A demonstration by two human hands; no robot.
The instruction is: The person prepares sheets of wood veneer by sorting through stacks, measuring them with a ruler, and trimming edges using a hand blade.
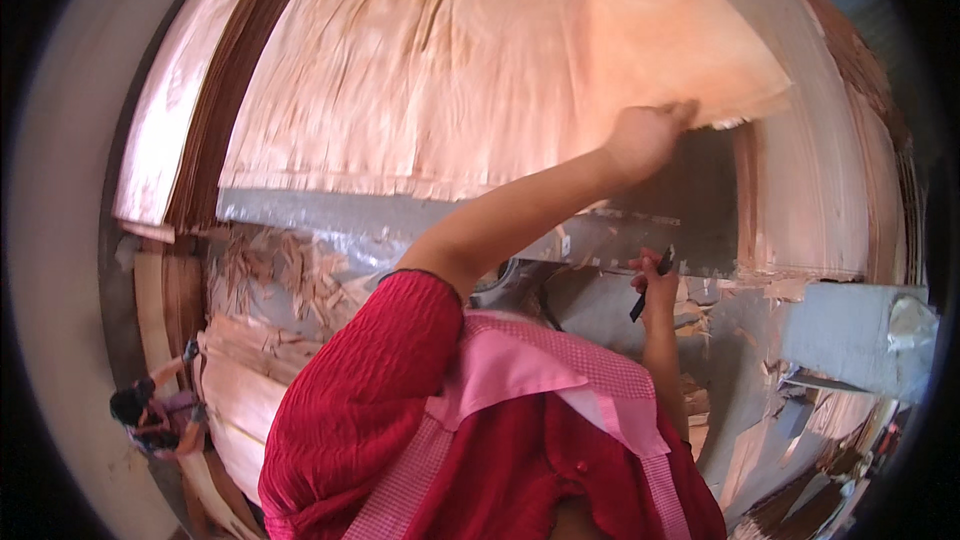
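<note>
A large, thin sheet of pale orange wood veneer (400,90) spreads across the upper middle, wrinkled along its grain with a ragged near edge. My left hand (645,140) reaches across to the right and pinches the sheet's near edge close to its right corner. That corner lifts a little, with a dark grey surface showing beneath. Lower down, nearer my body, my right hand (657,288) is closed round a slim black tool (638,307). Its working end is too small to make out. The right hand is apart from the sheet.
Stacks of veneer stand at the left (190,110) and right (810,170). Torn veneer scraps (275,275) litter the floor. A pale blue-grey box-like block (840,325) sits at the right. At the lower left, another person (165,415) stands beside more veneer (240,400).
</note>
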